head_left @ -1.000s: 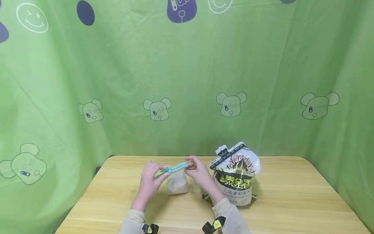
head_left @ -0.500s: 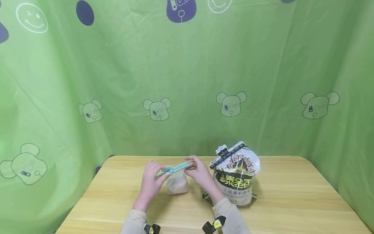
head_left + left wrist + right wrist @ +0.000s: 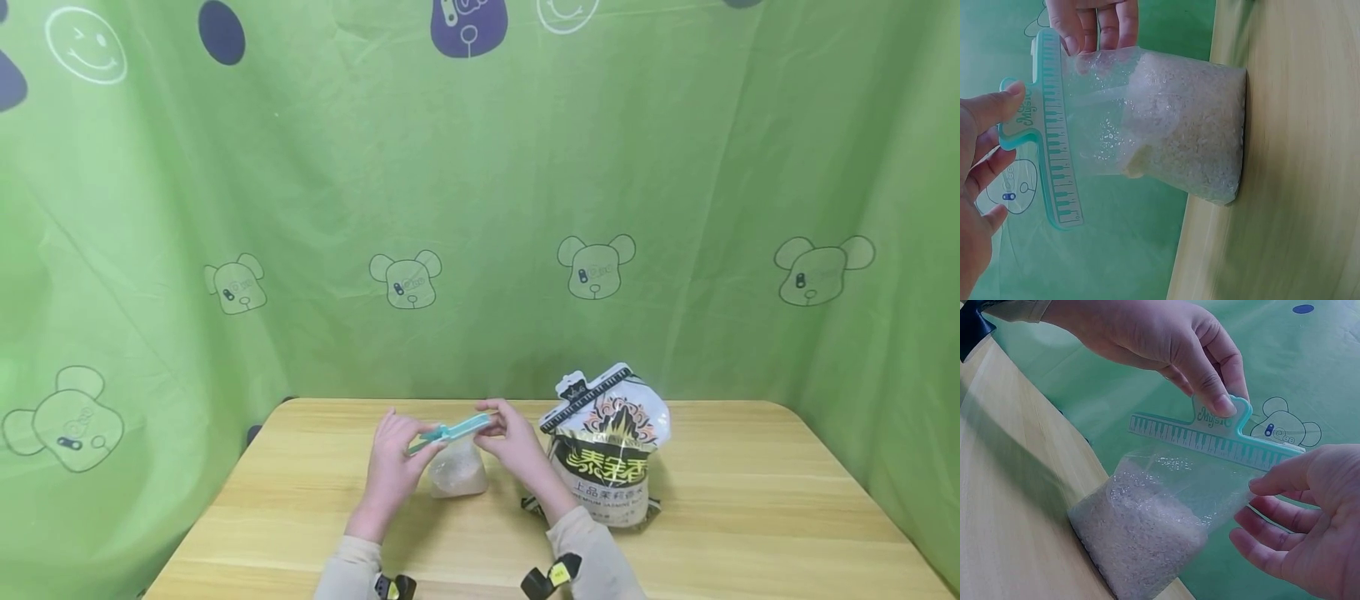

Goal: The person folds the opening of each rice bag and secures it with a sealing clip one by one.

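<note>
A clear plastic bag of rice [image 3: 1191, 119] stands upright on the table, its upper part drawn up flat. A turquoise sealing clip [image 3: 1057, 137] with a piano-key print lies across the bag's top. My left hand [image 3: 393, 458] pinches the clip's handle between thumb and fingers. My right hand [image 3: 517, 450] holds the bag's upper side edge at the clip's right end, thumb in front and fingers behind. In the right wrist view the bag's film [image 3: 1204, 478] hangs from just under the clip. Whether the clip's jaws are fully closed on the film cannot be made out.
A larger printed rice bag [image 3: 607, 483] stands to the right of my right forearm. A white-and-black piano-print clip [image 3: 585, 398] sits across its top. The wooden table [image 3: 750, 500] ends at a green curtain [image 3: 495, 333] behind.
My left hand has shifted slightly to the right with the turquoise clip. My right hand and both rice bags have stayed nearly in place.
</note>
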`<state>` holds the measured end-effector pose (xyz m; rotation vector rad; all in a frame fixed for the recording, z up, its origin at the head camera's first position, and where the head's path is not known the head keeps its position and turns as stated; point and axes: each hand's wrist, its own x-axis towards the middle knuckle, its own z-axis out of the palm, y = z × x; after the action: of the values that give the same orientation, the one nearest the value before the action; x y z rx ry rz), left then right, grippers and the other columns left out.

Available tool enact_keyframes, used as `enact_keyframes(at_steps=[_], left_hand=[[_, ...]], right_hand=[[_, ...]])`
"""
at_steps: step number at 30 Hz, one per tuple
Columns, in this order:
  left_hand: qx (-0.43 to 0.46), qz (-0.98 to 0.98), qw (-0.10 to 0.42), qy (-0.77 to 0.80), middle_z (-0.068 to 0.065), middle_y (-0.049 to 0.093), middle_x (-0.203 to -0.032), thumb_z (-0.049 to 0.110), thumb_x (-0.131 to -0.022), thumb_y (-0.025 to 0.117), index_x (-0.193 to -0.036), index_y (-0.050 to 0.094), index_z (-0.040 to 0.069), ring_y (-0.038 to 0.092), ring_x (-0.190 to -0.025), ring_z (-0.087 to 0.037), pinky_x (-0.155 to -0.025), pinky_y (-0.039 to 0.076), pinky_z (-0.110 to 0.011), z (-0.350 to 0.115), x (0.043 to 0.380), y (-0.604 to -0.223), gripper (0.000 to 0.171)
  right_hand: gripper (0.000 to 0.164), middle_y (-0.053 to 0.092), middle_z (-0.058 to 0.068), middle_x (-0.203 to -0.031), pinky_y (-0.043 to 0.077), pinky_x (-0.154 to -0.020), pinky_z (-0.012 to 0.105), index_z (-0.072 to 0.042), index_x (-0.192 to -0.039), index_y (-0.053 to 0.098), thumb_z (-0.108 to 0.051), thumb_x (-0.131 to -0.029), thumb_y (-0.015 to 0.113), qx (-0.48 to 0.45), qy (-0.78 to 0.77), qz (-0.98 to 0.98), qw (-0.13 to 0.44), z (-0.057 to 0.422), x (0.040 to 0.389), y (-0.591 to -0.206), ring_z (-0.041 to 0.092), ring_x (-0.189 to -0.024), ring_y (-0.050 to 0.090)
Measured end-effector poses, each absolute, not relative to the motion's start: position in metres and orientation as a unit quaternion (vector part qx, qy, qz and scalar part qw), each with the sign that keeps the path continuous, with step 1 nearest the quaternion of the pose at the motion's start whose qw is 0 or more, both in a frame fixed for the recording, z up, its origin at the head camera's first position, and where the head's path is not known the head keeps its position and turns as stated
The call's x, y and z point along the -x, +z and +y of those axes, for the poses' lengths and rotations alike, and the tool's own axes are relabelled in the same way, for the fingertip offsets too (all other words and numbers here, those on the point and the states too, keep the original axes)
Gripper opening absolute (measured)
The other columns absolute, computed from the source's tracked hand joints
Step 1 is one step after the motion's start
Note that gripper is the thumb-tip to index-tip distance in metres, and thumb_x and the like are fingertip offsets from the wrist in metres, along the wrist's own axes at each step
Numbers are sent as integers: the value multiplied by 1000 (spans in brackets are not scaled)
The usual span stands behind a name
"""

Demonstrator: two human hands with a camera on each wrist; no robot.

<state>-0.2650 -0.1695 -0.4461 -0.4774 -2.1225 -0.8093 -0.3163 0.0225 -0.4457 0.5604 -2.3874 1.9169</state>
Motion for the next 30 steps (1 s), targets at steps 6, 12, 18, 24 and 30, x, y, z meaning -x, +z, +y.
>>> enact_keyframes(at_steps=[6,12,18,24,30], left_hand=[[191,-838,403,-314,0,73,-86,13,-72,82,-91,71,11,63,-87,-17,-111,34,-53,-167,265,-446,22],[189,-838,407,-310,0,73,-87,13,-72,83,-91,71,11,64,-87,-17,-111,35,-52,-166,265,-445,23],[189,-838,409,-306,-1,73,-87,12,-71,83,-91,70,10,64,-87,-17,-111,36,-53,-165,264,-444,24],[179,-843,394,-319,-2,73,-90,12,-72,83,-94,71,10,64,-90,-18,-112,35,-54,-165,264,-444,25],[172,-846,378,-335,-3,72,-93,12,-74,81,-98,71,9,64,-93,-19,-112,34,-56,-165,264,-445,26]], right_hand=[[47,72,16,-96,57,-84,39,-5,-122,57,7,-78,69,-182,616,-766,12,23,317,-446,24,-89,69],[48,72,19,-98,56,-85,40,-4,-123,57,7,-78,69,-186,615,-766,7,23,316,-445,25,-90,69],[48,73,18,-98,57,-84,39,-3,-123,58,6,-78,69,-189,611,-768,8,24,316,-444,27,-91,69],[47,72,19,-99,56,-85,39,-2,-123,57,6,-79,69,-191,609,-770,5,24,316,-444,27,-92,69],[46,72,19,-100,56,-85,39,-6,-122,58,4,-79,70,-191,605,-773,5,24,316,-444,26,-93,68]])
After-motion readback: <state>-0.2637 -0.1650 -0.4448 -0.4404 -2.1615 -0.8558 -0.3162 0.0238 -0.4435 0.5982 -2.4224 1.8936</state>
